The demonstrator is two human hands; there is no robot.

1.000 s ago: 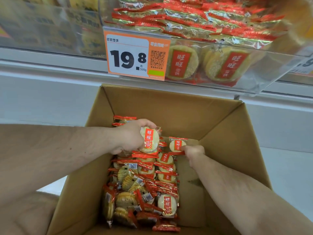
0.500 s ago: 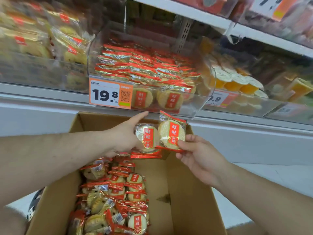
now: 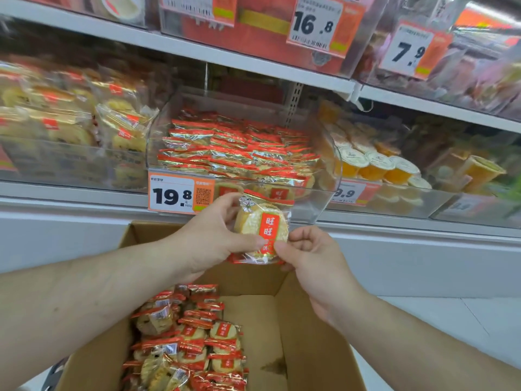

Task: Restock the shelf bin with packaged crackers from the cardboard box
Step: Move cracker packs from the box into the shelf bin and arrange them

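I have my left hand [image 3: 217, 235] and right hand [image 3: 307, 249] both pinching the stacked clear-wrapped round cracker packets with red labels [image 3: 260, 231], held just below the clear plastic shelf bin [image 3: 318, 204] and above the open brown cardboard box [image 3: 307, 334], probably squared for tidy placement.

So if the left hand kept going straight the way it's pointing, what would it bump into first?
Probably the clear front wall of the bin, near the price tag. The left hand holds crackers just below it; depth is unclear.

Your view is bright and evenly lit, with glare on the clear shelf bin [image 3: 315, 206]; motion blur smears shelves at 9 and 3 o'clock, and wide-angle distortion bends the edges.
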